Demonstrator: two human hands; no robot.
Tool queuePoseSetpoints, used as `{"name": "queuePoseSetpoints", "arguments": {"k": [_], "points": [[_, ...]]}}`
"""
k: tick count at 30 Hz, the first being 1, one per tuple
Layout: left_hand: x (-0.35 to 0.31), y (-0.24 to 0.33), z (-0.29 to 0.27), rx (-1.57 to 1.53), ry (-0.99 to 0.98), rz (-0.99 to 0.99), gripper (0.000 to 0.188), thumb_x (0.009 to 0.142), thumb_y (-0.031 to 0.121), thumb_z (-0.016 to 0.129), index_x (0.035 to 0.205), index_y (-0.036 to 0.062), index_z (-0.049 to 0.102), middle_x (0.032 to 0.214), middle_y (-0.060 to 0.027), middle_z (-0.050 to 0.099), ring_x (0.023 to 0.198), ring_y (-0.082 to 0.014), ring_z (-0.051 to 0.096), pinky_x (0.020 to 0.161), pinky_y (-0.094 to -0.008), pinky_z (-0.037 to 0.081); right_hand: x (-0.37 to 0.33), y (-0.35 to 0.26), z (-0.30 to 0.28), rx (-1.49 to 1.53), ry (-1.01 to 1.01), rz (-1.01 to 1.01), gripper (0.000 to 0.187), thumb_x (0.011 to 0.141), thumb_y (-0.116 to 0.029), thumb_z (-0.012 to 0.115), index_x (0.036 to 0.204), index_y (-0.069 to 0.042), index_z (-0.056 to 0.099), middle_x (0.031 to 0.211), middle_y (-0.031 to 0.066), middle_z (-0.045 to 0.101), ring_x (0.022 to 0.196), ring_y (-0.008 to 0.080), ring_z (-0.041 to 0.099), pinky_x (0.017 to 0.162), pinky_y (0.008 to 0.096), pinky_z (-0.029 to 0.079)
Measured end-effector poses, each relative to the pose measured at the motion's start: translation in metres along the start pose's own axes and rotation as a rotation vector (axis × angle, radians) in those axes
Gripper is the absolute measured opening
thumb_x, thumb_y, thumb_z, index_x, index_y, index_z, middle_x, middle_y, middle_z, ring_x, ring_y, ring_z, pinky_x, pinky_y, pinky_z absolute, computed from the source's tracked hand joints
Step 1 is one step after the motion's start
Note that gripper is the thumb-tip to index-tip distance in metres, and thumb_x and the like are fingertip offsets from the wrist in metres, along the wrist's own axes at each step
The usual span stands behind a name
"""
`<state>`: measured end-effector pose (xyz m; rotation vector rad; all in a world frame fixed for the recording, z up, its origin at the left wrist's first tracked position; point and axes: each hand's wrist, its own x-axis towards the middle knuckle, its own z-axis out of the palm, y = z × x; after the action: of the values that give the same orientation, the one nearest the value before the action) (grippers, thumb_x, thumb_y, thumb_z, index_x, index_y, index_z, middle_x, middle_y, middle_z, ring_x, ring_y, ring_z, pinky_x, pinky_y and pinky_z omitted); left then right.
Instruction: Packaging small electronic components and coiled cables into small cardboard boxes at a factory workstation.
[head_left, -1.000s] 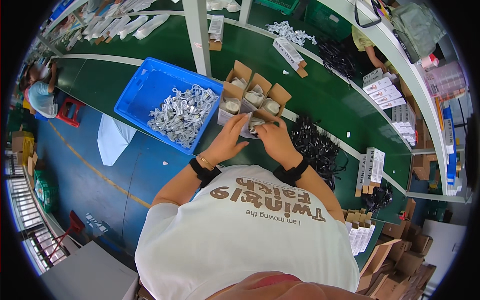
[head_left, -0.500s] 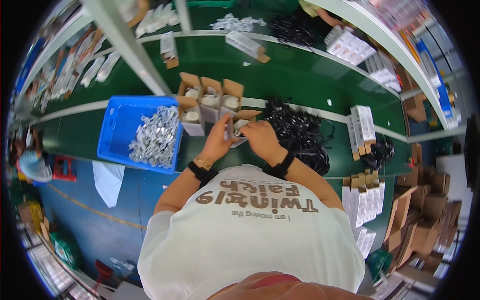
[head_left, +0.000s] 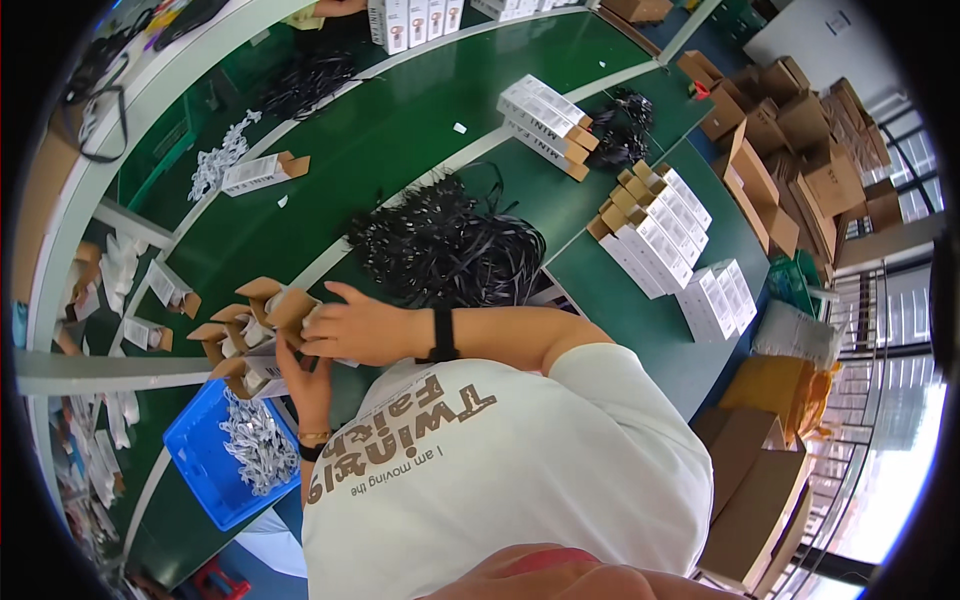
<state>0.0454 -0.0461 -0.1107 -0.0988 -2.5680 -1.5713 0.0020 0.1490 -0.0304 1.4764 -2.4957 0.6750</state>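
Several small white cartons with brown open flaps (head_left: pixel 232 335) stand together in front of me, with pale wrapped items inside. My left hand (head_left: pixel 306 385) is closed around the near side of one carton at the cluster's right edge. My right hand (head_left: pixel 370 330) reaches across from the right, with its fingertips bent at that carton's mouth and one finger raised. The hand hides what those fingertips pinch. Beside the cartons sits a blue bin (head_left: pixel 190 440) holding a heap of grey-white bundled cables (head_left: pixel 258 445).
A heap of black straps (head_left: pixel 450 240) lies beyond my right forearm. White cartons in rows (head_left: pixel 655 230) stand on the right part of the green table, with more cartons (head_left: pixel 545 120) and black straps (head_left: pixel 625 125) behind. A white post (head_left: pixel 120 370) rises at left. Brown boxes (head_left: pixel 790 110) pile up right.
My view has turned to the right, so the table and bin appear swung around. Both hands stay at the same carton. My right hand has lifted one finger away.
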Motion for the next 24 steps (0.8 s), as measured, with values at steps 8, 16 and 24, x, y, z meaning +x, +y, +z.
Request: {"name": "queuePoseSetpoints", "arguments": {"k": [8,16,24], "points": [[0.054,0.115,0.050,-0.340,-0.096,0.028,0.071,0.077,0.004,0.069,0.133,0.0006,0.026,0.127,-0.0130,0.040,0.114,-0.0207,0.046,0.084,-0.0307,0.049,-0.061,0.019,-0.042,0.081,0.663,0.335,0.094,0.062,-0.023,0.080,0.137,0.001,0.028,0.120,0.0209,0.046,0.110,0.0364,0.047,0.099,0.0444,0.035],[0.069,0.121,0.087,-0.131,-0.381,0.180,0.054,0.081,0.010,0.066,0.128,0.0036,0.041,0.123,-0.0111,0.043,0.112,-0.0211,0.049,0.091,-0.0336,0.044,-0.236,0.089,-0.079,-0.084,0.573,1.150,0.084,0.061,-0.014,0.076,0.134,-0.006,0.037,0.109,0.0202,0.050,0.104,0.0365,0.047,0.091,0.0420,0.040],[0.047,0.076,0.054,0.118,-0.253,0.001,0.039,0.084,0.009,0.062,0.121,0.0082,0.050,0.119,-0.0063,0.047,0.109,-0.0176,0.049,0.090,-0.0310,0.043,-0.397,0.109,-0.034,-0.559,0.015,1.613,0.070,0.069,-0.015,0.067,0.134,-0.018,0.041,0.117,0.0127,0.052,0.107,0.0341,0.052,0.090,0.0399,0.043]]}}
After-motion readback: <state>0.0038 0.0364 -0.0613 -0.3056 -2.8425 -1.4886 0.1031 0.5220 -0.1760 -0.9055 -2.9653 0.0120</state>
